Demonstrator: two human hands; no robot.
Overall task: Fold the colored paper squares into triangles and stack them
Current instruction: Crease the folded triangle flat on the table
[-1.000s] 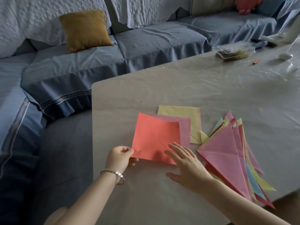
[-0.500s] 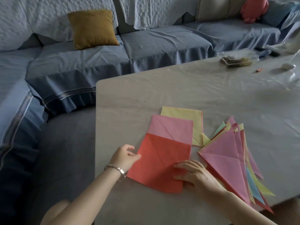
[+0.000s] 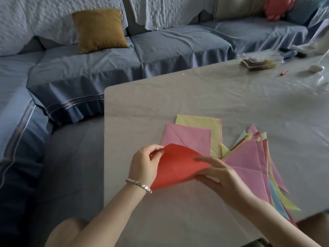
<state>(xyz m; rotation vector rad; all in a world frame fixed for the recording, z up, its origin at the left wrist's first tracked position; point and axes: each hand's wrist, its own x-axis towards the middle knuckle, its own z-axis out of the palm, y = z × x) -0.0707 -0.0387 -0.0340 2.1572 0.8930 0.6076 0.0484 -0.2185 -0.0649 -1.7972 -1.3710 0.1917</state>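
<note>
A red paper square [image 3: 178, 166] is lifted off the table and curls over. My left hand [image 3: 146, 164] pinches its upper left corner. My right hand [image 3: 219, 173] holds its right side, thumb under the sheet and fingers spread on top. Behind it a pink square [image 3: 188, 138] with a diagonal crease lies flat on a yellow square [image 3: 201, 122]. To the right sits a fanned stack of folded triangles [image 3: 249, 163], pink on top, with yellow, blue, green and red ones showing beneath.
The grey table [image 3: 178, 97] has its left edge just beside my left hand. At the far right stand a clear plastic box [image 3: 260, 58], a small red object [image 3: 284, 73] and a white object [image 3: 316, 68]. A blue sofa with a mustard cushion [image 3: 99, 29] surrounds the table.
The red square slid off the pink one toward me, then both hands lifted it and began curling it over. The pink and yellow squares stayed put.
</note>
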